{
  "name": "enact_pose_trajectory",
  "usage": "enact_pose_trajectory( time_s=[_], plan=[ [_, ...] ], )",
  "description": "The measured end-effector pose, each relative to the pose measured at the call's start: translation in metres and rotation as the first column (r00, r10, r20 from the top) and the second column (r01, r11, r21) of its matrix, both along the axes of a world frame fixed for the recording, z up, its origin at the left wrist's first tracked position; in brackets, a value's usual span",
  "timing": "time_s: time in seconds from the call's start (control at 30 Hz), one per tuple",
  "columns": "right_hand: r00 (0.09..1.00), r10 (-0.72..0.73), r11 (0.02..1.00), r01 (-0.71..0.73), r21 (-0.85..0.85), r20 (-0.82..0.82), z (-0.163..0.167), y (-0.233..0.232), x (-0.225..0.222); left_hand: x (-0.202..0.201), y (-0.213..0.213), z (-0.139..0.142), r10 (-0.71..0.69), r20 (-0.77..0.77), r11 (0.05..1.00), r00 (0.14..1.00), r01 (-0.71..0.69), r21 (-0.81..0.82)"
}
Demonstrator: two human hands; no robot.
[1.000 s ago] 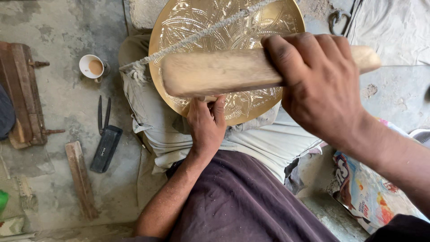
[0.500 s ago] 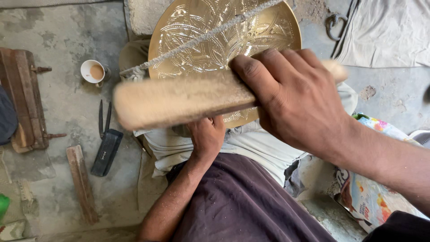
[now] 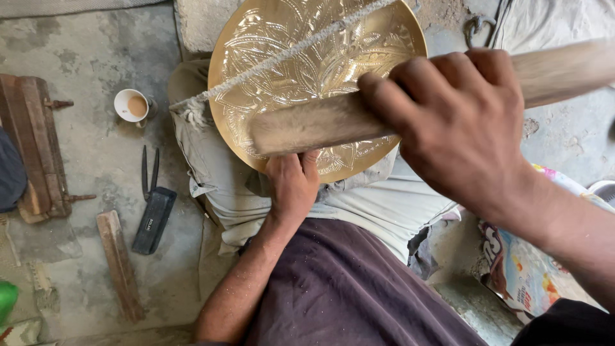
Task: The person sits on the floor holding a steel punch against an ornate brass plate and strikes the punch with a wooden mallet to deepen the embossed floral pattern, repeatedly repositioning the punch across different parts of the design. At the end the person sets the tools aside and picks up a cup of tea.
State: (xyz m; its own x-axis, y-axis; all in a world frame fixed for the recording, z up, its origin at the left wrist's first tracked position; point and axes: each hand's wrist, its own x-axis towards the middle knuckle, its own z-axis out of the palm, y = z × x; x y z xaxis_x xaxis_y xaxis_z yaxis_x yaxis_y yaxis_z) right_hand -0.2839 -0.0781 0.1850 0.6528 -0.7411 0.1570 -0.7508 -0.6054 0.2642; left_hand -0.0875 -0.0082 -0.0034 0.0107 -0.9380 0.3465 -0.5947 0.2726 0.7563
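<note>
A round engraved brass plate (image 3: 301, 70) rests tilted on cloth over my lap, with a frayed white rope (image 3: 282, 54) stretched across its face. My left hand (image 3: 293, 182) presses at the plate's lower rim, fingers curled; whether it holds a small tool is hidden. My right hand (image 3: 461, 122) is raised close to the camera, shut on a thick wooden mallet (image 3: 307, 125), which lies blurred across the plate's lower half.
On the concrete floor at left stand a cup of tea (image 3: 132, 106), thin metal punches (image 3: 148, 172), a black case (image 3: 154, 220), a wooden stick (image 3: 119, 264) and a wooden block with pins (image 3: 35, 147). A printed plastic bag (image 3: 525, 269) lies at right.
The right hand swung the mallet down and left, then lifted it back to the right and nearer the camera. The left hand stayed at the plate's lower rim.
</note>
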Motion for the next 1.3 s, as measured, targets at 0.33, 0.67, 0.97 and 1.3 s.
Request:
enact_pose_trajectory(
  time_s=[0.33,0.67,0.97,1.3],
  plan=[
    [0.959,-0.252,0.967,0.253,-0.006,-0.133,-0.017,0.031,-0.039,0.0,-0.024,0.017,-0.274,-0.022,0.927,0.962,0.27,0.26],
    [0.918,-0.367,0.917,0.33,0.225,0.147,-0.03,0.035,-0.07,0.014,-0.02,0.021,-0.11,-0.191,0.986,0.976,0.131,0.1],
    [0.711,-0.422,0.871,0.147,0.468,0.562,-0.023,0.02,-0.044,0.012,-0.019,0.011,-0.169,-0.017,0.974,0.985,0.17,0.151],
    [0.877,-0.217,0.955,0.101,0.278,0.428,-0.04,-0.001,-0.041,0.005,-0.015,0.008,-0.135,-0.073,0.984,0.988,0.142,0.107]
  ],
)
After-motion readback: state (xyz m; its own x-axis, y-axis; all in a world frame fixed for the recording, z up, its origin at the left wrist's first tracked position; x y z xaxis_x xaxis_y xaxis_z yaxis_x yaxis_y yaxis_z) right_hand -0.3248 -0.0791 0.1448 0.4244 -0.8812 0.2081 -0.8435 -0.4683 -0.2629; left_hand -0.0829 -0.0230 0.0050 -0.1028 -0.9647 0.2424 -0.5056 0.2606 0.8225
